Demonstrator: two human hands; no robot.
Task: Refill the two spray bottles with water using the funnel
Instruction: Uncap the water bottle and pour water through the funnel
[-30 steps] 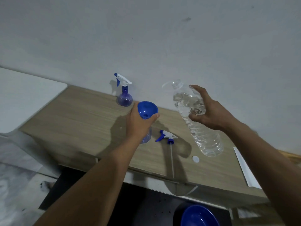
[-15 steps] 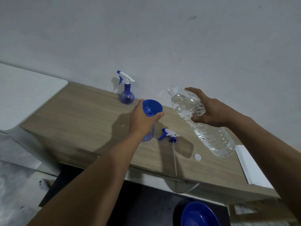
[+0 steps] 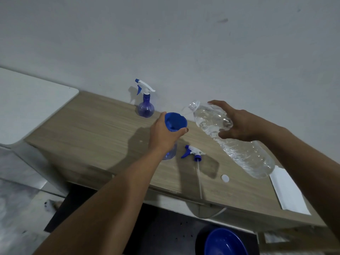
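My left hand (image 3: pixel 163 134) grips a blue funnel (image 3: pixel 175 122) seated in an uncapped blue spray bottle (image 3: pixel 170 153) on the wooden table (image 3: pixel 92 129); my hand hides most of that bottle. My right hand (image 3: pixel 239 124) holds a large clear water bottle (image 3: pixel 235 144), open-necked and tilted with its mouth pointing toward the funnel, just right of it. No water stream shows. The removed spray head (image 3: pixel 193 153) with its long tube lies on the table beside the uncapped bottle. A second blue spray bottle (image 3: pixel 145 105), head fitted, stands upright by the wall.
A small white cap (image 3: pixel 225 178) lies on the table near the front edge. A white flat sheet (image 3: pixel 288 192) lies at the table's right end. A blue bowl (image 3: pixel 226 242) sits low below the table. A white surface (image 3: pixel 27 103) adjoins at left.
My right hand has tipped the water bottle further over and lowered its mouth toward the funnel. My left hand stays on the funnel.
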